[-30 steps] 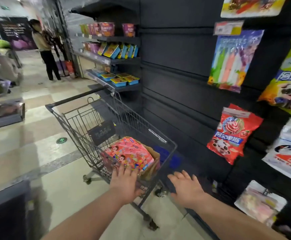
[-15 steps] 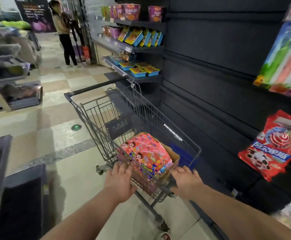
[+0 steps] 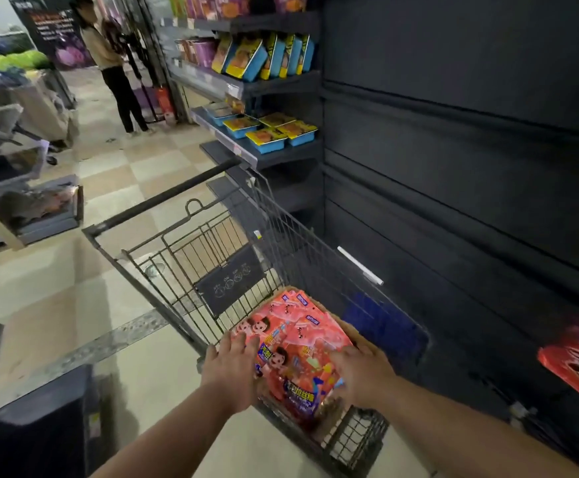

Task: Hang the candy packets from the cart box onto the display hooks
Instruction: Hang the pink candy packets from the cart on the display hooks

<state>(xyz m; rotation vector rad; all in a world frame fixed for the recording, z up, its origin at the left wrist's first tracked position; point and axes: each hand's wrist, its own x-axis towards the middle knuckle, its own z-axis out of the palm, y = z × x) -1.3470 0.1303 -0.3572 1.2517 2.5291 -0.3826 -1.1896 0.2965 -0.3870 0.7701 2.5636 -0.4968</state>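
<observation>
1. The left hand (image 3: 231, 372) lays its fingers (image 3: 246, 343) straight and slightly apart on the left edge of the candy packets (image 3: 295, 339).
2. The right hand (image 3: 363, 377) rests spread, blurred fingers on their right side, gripping nothing.
3. The packets lie stacked in a cardboard box (image 3: 358, 332) at the near end of the cart (image 3: 281, 232).
4. A dark wall panel (image 3: 453, 167) stands right of the cart, with a red packet (image 3: 577, 369) hanging near right.
5. Shelves (image 3: 274, 86) with blue trays (image 3: 269, 134) stand farther off.

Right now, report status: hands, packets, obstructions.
Left hand and right hand both flat on the candy packets. Packets in the box inside the cart, none lifted. Nothing on top of them.
</observation>
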